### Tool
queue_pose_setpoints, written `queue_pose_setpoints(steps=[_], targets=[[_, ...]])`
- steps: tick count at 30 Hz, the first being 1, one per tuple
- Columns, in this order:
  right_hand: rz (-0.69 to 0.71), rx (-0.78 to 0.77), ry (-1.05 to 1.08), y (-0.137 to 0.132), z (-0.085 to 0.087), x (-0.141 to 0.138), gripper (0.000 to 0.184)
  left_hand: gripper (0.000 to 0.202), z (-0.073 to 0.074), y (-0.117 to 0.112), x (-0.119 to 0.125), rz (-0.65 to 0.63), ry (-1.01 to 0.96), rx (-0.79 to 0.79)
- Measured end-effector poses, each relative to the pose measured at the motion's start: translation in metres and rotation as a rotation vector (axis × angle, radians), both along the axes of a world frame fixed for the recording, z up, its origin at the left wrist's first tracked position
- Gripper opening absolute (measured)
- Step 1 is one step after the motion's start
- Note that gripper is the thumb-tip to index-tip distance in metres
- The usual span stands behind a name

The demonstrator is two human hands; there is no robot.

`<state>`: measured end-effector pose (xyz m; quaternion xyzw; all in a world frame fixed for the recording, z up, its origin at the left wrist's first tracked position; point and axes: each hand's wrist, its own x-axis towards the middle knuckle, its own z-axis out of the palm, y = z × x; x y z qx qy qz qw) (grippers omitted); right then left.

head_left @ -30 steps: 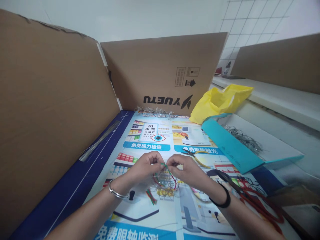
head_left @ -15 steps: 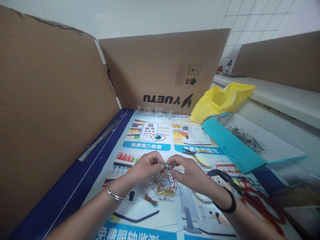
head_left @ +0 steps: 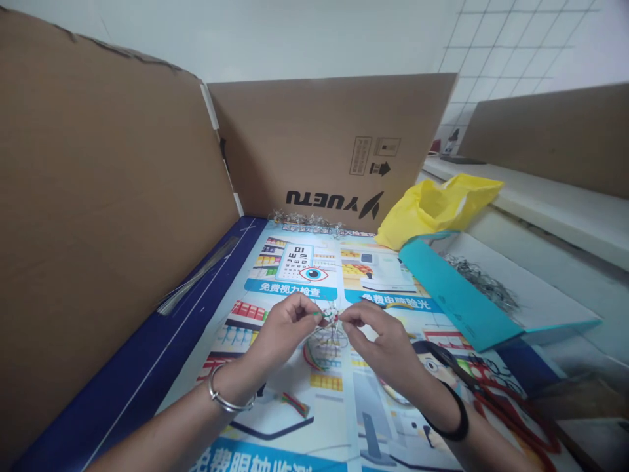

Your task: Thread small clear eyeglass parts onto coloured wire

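Note:
My left hand (head_left: 289, 328) is closed in a pinch on a thin wire with a green piece at the fingertips. Close beside it, my right hand (head_left: 378, 337) pinches the wire near a small red piece. Between and below the fingertips hangs a loose tangle of thin silver wire (head_left: 334, 334) with a red and green curved strand (head_left: 309, 356); its finer detail is blurred. A small bundle of red and green strips (head_left: 295, 404) lies on the printed sheet below my hands.
Scissors with red handles (head_left: 521, 413) lie right of my right forearm. Pliers (head_left: 400, 305) show partly behind my right hand. A turquoise box (head_left: 457, 295) holds silver wire pieces. Farther off are a yellow bag (head_left: 437, 206), a wire heap (head_left: 304, 221) and straight wires (head_left: 196, 278) beside cardboard walls (head_left: 324, 144).
Both hands have risen slightly with the wire tangle, my right hand moving a little to the right. The fingertips are farther apart, and a red piece now shows by the right fingertips.

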<state>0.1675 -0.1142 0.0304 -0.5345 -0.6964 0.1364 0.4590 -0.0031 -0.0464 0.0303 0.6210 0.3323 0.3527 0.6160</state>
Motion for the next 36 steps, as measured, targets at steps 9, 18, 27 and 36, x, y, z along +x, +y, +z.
queue_pose_setpoints(steps=[9, 18, 27, 36], targets=[[-0.015, -0.032, -0.092, 0.001, -0.016, 0.005, 0.020, 0.002, -0.004, -0.002, -0.004, 0.089, -0.001, 0.021], [-0.097, -0.147, -0.123, -0.005, -0.027, 0.020, 0.018, 0.004, -0.007, -0.006, -0.004, 0.094, 0.042, 0.017], [-0.115, -0.291, -0.127, -0.019, -0.025, 0.020, 0.013, 0.004, -0.007, -0.008, -0.005, 0.082, 0.066, 0.033], [-0.165, -0.337, -0.140, -0.011, -0.033, 0.015, 0.010, 0.006, -0.011, -0.011, -0.005, 0.043, 0.059, 0.031]])
